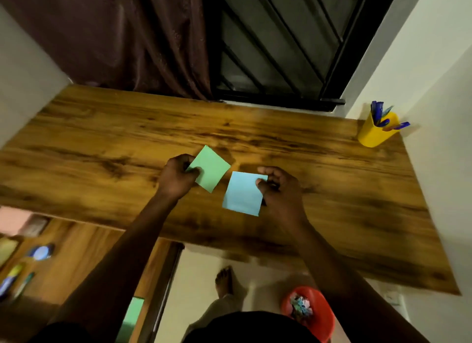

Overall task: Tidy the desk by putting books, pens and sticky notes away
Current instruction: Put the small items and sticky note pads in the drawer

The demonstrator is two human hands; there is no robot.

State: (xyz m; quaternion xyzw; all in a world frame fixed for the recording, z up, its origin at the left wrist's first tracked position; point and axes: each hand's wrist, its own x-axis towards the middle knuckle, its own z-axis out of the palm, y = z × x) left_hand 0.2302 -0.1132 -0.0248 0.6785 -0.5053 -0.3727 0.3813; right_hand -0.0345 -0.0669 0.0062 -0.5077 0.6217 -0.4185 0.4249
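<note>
The green sticky note and the blue sticky note are held at the middle of the desk. Gripped by one edge only, either could be creased or let slip. The green is pinched at its left corner by the left hand, and the blue at its right edge by the right hand, with the fingers curled. A yellow pen cup is seen at the far right corner.

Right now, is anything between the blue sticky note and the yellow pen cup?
Nothing visible: only bare desk lies between the blue sticky note, pinched by the right hand, and the yellow pen cup.
</note>
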